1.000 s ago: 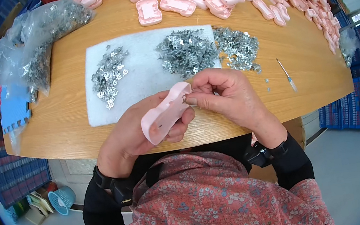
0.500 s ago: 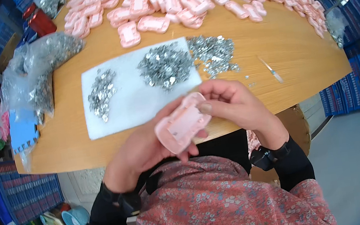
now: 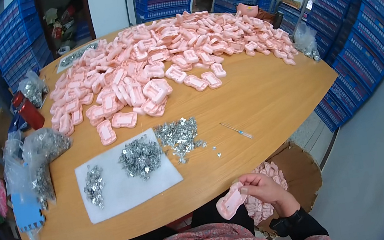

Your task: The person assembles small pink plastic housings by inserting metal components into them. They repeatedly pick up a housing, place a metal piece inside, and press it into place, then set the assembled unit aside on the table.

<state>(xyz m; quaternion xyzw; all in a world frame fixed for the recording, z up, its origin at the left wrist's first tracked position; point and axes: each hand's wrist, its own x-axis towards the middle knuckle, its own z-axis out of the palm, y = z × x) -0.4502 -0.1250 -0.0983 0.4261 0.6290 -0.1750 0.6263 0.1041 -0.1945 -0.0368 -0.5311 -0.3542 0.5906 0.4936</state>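
Observation:
My right hand (image 3: 264,188) is closed on a pink plastic shell (image 3: 231,202), a rounded, narrow-waisted casing with its hollow side up. Thumb and fingers pinch its far end, just off the table's front edge and beside a cardboard box (image 3: 307,172) of similar pink shells (image 3: 261,208). My left hand is out of the picture. On the table, a white foam sheet (image 3: 129,195) bears two heaps of small silvery metal pieces (image 3: 141,157). Another heap of these metal pieces (image 3: 178,136) lies on the wood against the sheet's right side.
A large pile of pink shells (image 3: 144,63) covers the table's far side. Plastic bags of metal pieces (image 3: 42,151) and a red canister (image 3: 29,113) stand at the left. A thin, needle-like tool (image 3: 237,131) lies right of centre. Stacked blue crates (image 3: 358,47) line the right.
My right hand has carried the shell right and down, off the table's front edge near the box. My left hand has let go of it and left the picture. The view has shifted.

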